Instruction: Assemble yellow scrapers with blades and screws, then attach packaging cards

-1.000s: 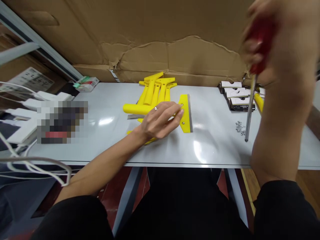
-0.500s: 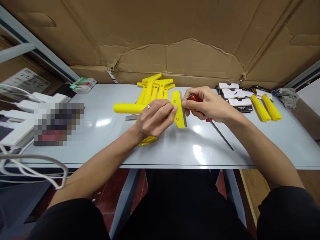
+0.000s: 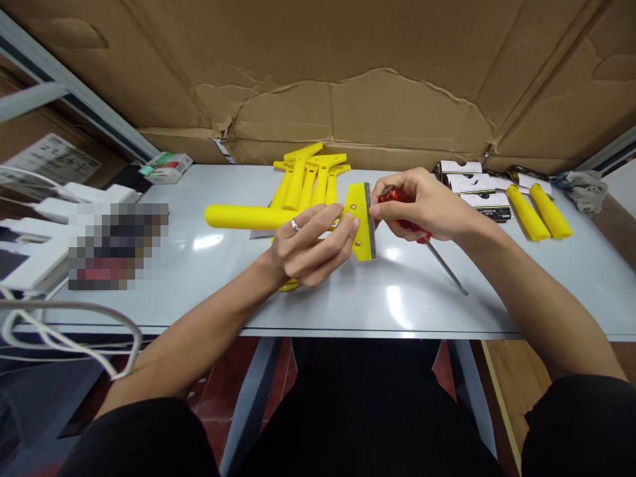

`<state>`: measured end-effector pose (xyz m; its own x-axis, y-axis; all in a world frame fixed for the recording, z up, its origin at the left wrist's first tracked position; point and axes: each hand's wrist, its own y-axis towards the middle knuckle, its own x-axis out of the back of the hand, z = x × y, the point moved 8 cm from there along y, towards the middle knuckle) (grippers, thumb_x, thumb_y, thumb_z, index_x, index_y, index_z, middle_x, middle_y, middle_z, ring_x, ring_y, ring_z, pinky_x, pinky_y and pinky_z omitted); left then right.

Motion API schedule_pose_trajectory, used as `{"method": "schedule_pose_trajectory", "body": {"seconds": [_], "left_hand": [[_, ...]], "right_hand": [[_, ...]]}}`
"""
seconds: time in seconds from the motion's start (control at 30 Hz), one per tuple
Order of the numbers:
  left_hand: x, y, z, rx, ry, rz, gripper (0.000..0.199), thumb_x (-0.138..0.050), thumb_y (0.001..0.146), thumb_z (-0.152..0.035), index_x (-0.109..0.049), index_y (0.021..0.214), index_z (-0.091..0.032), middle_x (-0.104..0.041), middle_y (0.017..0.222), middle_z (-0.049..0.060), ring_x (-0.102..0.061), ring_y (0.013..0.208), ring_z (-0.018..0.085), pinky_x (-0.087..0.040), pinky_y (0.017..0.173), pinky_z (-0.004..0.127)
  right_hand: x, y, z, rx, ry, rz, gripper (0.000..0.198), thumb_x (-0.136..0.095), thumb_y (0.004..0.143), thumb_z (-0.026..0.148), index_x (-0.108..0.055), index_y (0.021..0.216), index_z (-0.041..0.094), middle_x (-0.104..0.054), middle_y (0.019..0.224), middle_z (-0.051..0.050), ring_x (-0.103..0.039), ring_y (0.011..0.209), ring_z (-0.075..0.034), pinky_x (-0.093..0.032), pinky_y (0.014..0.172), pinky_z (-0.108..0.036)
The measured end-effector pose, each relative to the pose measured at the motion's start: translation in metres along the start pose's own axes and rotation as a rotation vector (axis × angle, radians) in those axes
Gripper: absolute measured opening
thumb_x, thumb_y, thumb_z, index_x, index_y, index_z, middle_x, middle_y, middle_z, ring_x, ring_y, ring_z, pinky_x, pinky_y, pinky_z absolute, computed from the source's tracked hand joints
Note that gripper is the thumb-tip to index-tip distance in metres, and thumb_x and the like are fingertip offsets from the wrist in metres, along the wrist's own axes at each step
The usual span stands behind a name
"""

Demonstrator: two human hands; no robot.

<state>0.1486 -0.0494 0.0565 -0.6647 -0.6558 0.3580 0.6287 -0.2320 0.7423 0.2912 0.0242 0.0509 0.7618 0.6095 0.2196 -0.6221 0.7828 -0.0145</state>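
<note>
My left hand (image 3: 313, 245) is closed round the neck of a yellow scraper (image 3: 361, 222), its handle pointing left. Two screws show on the scraper's head, and a metal blade (image 3: 371, 222) runs along its right edge. In my right hand (image 3: 422, 202) is a screwdriver with a red handle (image 3: 396, 196), its shaft (image 3: 447, 266) pointing down to the right. The right thumb and forefinger are at the blade's edge. Behind my left hand lie several yellow scraper handles (image 3: 311, 189), and more yellow pieces (image 3: 289, 285) are partly hidden beneath it.
At the right lie black-and-white packages (image 3: 477, 189) and two yellow handles (image 3: 527, 213). A crumpled grey bag (image 3: 586, 192) is beyond them. On the left stand a white power strip (image 3: 44, 255) with cables and a small box (image 3: 169, 169). Cardboard (image 3: 407, 112) backs the table.
The scraper has turned slightly, its handle reaching further left and its head shifting a little right. My right hand has moved slightly right with the screwdriver.
</note>
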Motion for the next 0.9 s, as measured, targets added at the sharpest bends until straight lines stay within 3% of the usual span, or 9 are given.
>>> {"method": "schedule_pose_trajectory", "body": {"seconds": [0.1, 0.17, 0.27, 0.43, 0.53, 0.7, 0.8, 0.9], "left_hand": [[-0.012, -0.006, 0.009, 0.125, -0.134, 0.171, 0.023, -0.063, 0.09, -0.008, -0.077, 0.092, -0.026, -0.078, 0.087, 0.001, -0.081, 0.085, 0.027, -0.069, 0.061, 0.036], [-0.016, -0.011, 0.009, 0.157, -0.181, 0.214, 0.024, -0.063, 0.09, -0.007, -0.078, 0.094, -0.026, -0.079, 0.087, 0.002, -0.08, 0.085, 0.028, -0.07, 0.063, 0.038], [-0.019, -0.016, 0.006, 0.155, -0.211, 0.19, 0.025, -0.065, 0.089, -0.006, -0.078, 0.095, -0.026, -0.078, 0.089, 0.003, -0.08, 0.086, 0.028, -0.07, 0.063, 0.038], [-0.017, -0.02, 0.005, 0.147, -0.089, 0.056, 0.024, -0.067, 0.09, -0.008, -0.073, 0.103, -0.027, -0.078, 0.096, 0.004, -0.078, 0.09, 0.028, -0.066, 0.063, 0.04], [-0.018, -0.019, 0.005, 0.148, 0.041, 0.065, 0.027, -0.07, 0.09, -0.009, -0.07, 0.112, -0.024, -0.077, 0.101, 0.007, -0.076, 0.092, 0.026, -0.065, 0.067, 0.04], [-0.016, -0.012, -0.004, 0.061, -0.013, 0.014, 0.031, -0.072, 0.086, -0.004, -0.069, 0.111, -0.021, -0.075, 0.102, 0.008, -0.073, 0.091, 0.025, -0.062, 0.064, 0.037], [-0.016, -0.008, -0.007, 0.035, 0.014, 0.023, 0.028, -0.072, 0.087, -0.004, -0.067, 0.111, -0.018, -0.074, 0.099, 0.007, -0.072, 0.09, 0.023, -0.061, 0.063, 0.034], [-0.016, -0.006, -0.007, 0.046, 0.051, 0.053, 0.028, -0.07, 0.088, -0.004, -0.065, 0.112, -0.017, -0.073, 0.098, 0.006, -0.072, 0.088, 0.021, -0.06, 0.063, 0.033]], "right_hand": [[0.003, -0.002, 0.002, 0.009, -0.016, 0.015, 0.034, -0.074, 0.089, 0.038, -0.056, 0.089, 0.009, -0.052, 0.052, 0.004, -0.035, 0.036, 0.0, -0.025, 0.035, -0.015], [0.003, -0.002, 0.004, 0.015, -0.022, 0.018, 0.037, -0.076, 0.088, 0.04, -0.058, 0.089, 0.008, -0.051, 0.052, 0.004, -0.036, 0.036, 0.0, -0.025, 0.035, -0.015], [0.0, -0.001, 0.004, 0.015, -0.036, 0.041, 0.037, -0.077, 0.087, 0.039, -0.06, 0.087, 0.007, -0.047, 0.048, 0.006, -0.034, 0.036, 0.001, -0.024, 0.035, -0.015], [0.007, 0.003, 0.003, -0.007, -0.008, 0.0, 0.039, -0.081, 0.083, 0.039, -0.058, 0.087, 0.008, -0.056, 0.058, 0.003, -0.037, 0.04, 0.001, -0.025, 0.036, -0.017], [0.046, -0.008, 0.015, 0.008, -0.052, -0.221, 0.045, -0.079, 0.084, 0.046, -0.049, 0.085, 0.013, -0.053, 0.058, 0.005, -0.034, 0.041, 0.002, -0.021, 0.038, -0.017], [0.146, -0.053, 0.045, 0.197, -0.121, -0.796, 0.048, -0.067, 0.09, 0.047, -0.033, 0.074, 0.017, -0.043, 0.056, 0.008, -0.031, 0.039, 0.005, -0.011, 0.046, -0.019], [0.191, -0.069, 0.04, 0.262, -0.146, -1.051, 0.04, -0.059, 0.093, 0.034, -0.029, 0.071, 0.019, -0.037, 0.049, 0.007, -0.033, 0.035, -0.001, -0.009, 0.043, -0.02], [0.219, -0.077, 0.025, 0.356, -0.078, -1.234, 0.031, -0.051, 0.091, 0.023, -0.026, 0.073, 0.021, -0.029, 0.045, 0.009, -0.024, 0.031, -0.006, -0.001, 0.036, -0.022]]}}
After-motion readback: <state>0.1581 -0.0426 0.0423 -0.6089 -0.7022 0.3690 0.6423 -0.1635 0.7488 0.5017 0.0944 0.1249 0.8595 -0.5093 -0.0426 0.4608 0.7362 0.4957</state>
